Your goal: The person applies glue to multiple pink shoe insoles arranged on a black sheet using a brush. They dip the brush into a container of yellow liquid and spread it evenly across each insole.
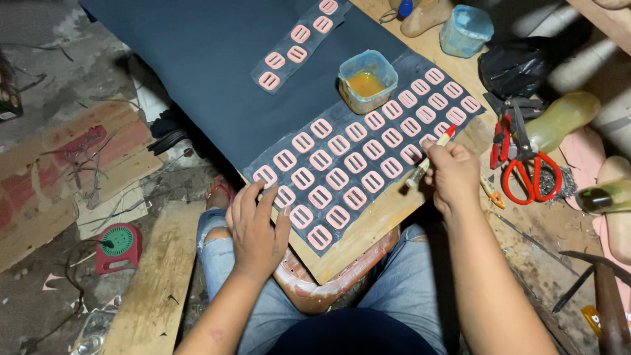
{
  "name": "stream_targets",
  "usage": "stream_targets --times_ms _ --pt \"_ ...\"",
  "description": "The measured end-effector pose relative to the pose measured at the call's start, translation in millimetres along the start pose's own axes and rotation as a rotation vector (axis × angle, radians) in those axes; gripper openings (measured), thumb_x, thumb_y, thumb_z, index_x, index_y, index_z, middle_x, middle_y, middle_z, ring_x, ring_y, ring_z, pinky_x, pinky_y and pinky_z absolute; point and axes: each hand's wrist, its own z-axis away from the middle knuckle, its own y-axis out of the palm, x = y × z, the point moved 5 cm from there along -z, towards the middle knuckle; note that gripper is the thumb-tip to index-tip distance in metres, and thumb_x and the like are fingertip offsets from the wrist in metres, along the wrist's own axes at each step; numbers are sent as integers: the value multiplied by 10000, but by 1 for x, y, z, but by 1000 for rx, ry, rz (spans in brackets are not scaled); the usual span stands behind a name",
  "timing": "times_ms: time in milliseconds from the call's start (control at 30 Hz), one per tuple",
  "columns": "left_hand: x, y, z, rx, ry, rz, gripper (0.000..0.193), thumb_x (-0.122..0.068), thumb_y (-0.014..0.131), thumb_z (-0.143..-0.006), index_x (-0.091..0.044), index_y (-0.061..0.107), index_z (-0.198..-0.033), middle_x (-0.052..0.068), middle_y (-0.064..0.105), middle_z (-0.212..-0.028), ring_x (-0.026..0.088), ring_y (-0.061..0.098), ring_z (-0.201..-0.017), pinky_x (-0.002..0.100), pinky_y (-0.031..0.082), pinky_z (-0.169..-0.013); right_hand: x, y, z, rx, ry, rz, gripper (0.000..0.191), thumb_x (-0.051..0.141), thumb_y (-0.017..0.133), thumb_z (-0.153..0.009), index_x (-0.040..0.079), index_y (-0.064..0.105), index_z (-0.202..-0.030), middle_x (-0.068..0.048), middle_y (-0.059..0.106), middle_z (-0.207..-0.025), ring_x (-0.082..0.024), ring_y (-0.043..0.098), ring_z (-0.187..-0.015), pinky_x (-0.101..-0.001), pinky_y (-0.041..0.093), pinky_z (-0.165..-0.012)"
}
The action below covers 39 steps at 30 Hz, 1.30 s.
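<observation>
Right hand [453,174]: fingers curled shut around a small brush [430,158], pinched between thumb and forefingers. Red handle end sticks up past the knuckles; bristle end points down and to the left, just clear of the fingertips, hovering over the nearest pink pieces [342,167].

Left hand [256,227]: open, flat, fingers spread and slightly bent. Holds nothing. Fingertips press the near-left corner of the dark sheet [210,59], touching or just beside the lowest pink pieces.

Pink pieces lie in slanted rows on the dark sheet, running up and away from both sets of fingers. A short dark strip [296,43] with more of them lies well beyond. The sheet rests on a wooden board [368,227] across the lap.

Plastic tub [367,80] with orange-yellow liquid stands on the sheet, up from the right fingers, past several rows. A second, pale blue tub [465,29] stands farther off.

Red-handled scissors [526,164] lie just right of the right hand.

Handling, by judgement: brush is light and stiff in the handle, soft at the bristles; the mid-handle pinch suits fine control. Bristles may be sticky if wetted from the tub. Pink pieces look thin, light, easily shifted. The sheet looks limp, so the flat palm at its corner seems the sound place to steady it.
</observation>
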Motion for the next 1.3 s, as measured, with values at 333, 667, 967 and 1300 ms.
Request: stream_targets --times_ms 333,667,967,1300 --pt "33 33 -103 167 67 -59 553 -367 673 -916 -60 612 -1371 215 467 -1518 408 336 -1476 659 171 -1177 116 102 -41 240 -624 626 167 220 715 -1024 60 735 -1065 -63 720 -964 -182 674 -846 -315 538 -762" --pt "37 59 -124 266 -1 34 898 -564 715 -837 -54 417 -1514 290 338 -1567 440 263 -1486 645 99 -1183 126 130 -65 123 -1184 833 192 193 770 -1030 17 712 -1081 -170 648 -1224 -333 543 -1171 -437 455 -1012" --pt "45 45 -135 225 55 6 736 -546 723 -847 -37 606 -1365 169 574 -1372 349 520 -1292 514 336 -1097 75 52 6 334 -6 227 176 218 572 -1036 46 605 -1021 -92 720 -850 -181 695 -678 -274 565 -570" --pt "60 54 -142 164 -16 61 302 -236 671 -926 -118 758 -1190 77 644 -1300 287 569 -1221 451 372 -1031 21 34 34 222 -347 389 139 99 674 -1021 31 619 -1128 -36 693 -987 -95 651 -854 -239 530 -755"
